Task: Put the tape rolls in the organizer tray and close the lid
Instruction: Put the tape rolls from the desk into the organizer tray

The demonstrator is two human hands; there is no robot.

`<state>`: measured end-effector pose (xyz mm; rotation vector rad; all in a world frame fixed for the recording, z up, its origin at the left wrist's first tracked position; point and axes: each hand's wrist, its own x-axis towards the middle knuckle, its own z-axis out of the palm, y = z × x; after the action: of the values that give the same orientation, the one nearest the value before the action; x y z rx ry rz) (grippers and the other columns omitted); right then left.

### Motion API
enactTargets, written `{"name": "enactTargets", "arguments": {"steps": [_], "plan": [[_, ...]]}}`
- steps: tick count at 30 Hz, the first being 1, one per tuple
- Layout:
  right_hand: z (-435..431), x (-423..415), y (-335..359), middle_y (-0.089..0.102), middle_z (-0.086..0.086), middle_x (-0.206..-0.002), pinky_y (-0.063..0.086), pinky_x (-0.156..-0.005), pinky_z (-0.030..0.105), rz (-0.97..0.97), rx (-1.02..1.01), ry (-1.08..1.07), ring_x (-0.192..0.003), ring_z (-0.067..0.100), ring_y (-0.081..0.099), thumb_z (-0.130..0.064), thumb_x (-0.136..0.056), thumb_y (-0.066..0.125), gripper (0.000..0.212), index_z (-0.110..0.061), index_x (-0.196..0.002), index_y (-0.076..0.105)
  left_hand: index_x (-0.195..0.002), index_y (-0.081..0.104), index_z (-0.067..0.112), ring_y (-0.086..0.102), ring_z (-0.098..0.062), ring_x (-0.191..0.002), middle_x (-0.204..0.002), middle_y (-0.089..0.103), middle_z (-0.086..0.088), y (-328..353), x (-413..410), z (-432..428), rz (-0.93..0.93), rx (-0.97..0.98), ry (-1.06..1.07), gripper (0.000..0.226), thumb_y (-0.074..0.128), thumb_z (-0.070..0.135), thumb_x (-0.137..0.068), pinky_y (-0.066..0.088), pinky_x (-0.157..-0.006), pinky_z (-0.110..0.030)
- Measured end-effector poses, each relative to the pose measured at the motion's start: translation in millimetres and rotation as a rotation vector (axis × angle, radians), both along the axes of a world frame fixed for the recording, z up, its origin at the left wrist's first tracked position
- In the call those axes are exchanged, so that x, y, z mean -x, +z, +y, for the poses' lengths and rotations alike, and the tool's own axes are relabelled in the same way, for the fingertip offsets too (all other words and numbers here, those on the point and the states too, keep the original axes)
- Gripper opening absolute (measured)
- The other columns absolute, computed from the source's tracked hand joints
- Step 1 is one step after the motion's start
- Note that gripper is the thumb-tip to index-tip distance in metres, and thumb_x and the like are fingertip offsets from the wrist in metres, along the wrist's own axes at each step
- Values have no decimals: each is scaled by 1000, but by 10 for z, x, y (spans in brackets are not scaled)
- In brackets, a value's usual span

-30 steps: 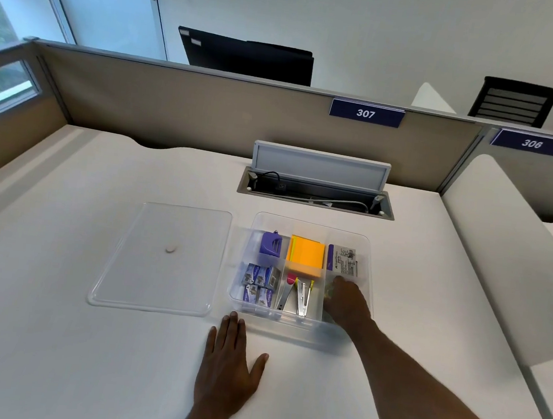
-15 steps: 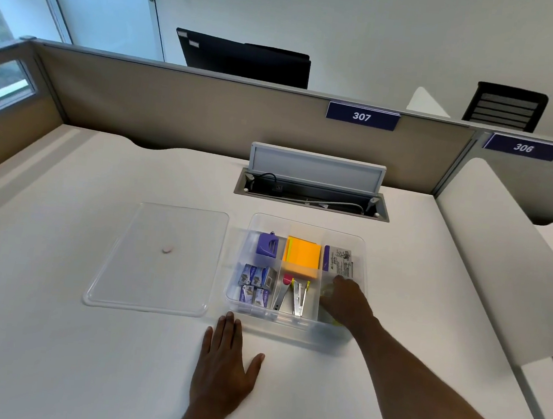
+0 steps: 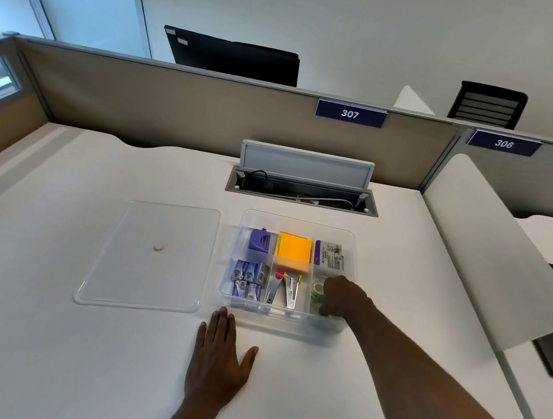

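A clear plastic organizer tray (image 3: 301, 220) sits mid-desk, divided into compartments. Its clear flat lid (image 3: 150, 257) lies on the desk to the left, apart from the tray. Greenish tape rolls (image 3: 317, 292) rest in the tray's near right compartment. My right hand (image 3: 344, 300) reaches into that compartment with its fingers curled over the rolls, hiding part of them. Flat on the desk just in front of the tray lies my left hand (image 3: 218, 363), palm down, fingers spread, holding nothing.
Other compartments hold a purple sharpener (image 3: 260, 240), orange sticky notes (image 3: 294, 251), staple boxes (image 3: 249, 279), staplers (image 3: 285, 292) and a labelled packet (image 3: 330, 255). An open cable hatch (image 3: 302, 191) lies behind the tray. A white divider panel (image 3: 489, 252) stands at right.
My right hand has slid slightly toward the tray's near edge, uncovering a tape roll on its left. The left hand stays flat on the desk.
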<state>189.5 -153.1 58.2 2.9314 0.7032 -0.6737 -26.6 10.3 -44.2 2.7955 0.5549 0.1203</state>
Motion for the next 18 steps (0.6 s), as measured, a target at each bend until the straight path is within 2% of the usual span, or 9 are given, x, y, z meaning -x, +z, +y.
{"name": "enactTargets", "arguments": {"steps": [8,13,18], "plan": [[-8,90,-47,63,16,-119,56,-90,42,-88,-74,3,-105,33,66,-22,-79,69,53,-3,-122,45,-147,21,7,15,-24,-147,-158,21,-12,-37,-4,10,7,-7,1,84,27,64,-87,10,-119,-40],[72,100,-8,59,23,-122,52,-90,42,-45,-165,-105,-108,39,62,-18,-78,70,57,-1,-123,41,-147,23,6,16,-24,-147,-157,22,-12,-25,-4,10,-4,0,-3,84,27,64,-87,-3,-117,-35],[111,111,-25,55,27,-125,50,-94,43,-42,-293,-180,-111,40,60,-12,-87,63,46,3,-125,40,-148,21,7,13,-24,-147,-158,19,-11,-44,-4,13,5,2,3,84,25,64,-86,7,-120,-40]]}}
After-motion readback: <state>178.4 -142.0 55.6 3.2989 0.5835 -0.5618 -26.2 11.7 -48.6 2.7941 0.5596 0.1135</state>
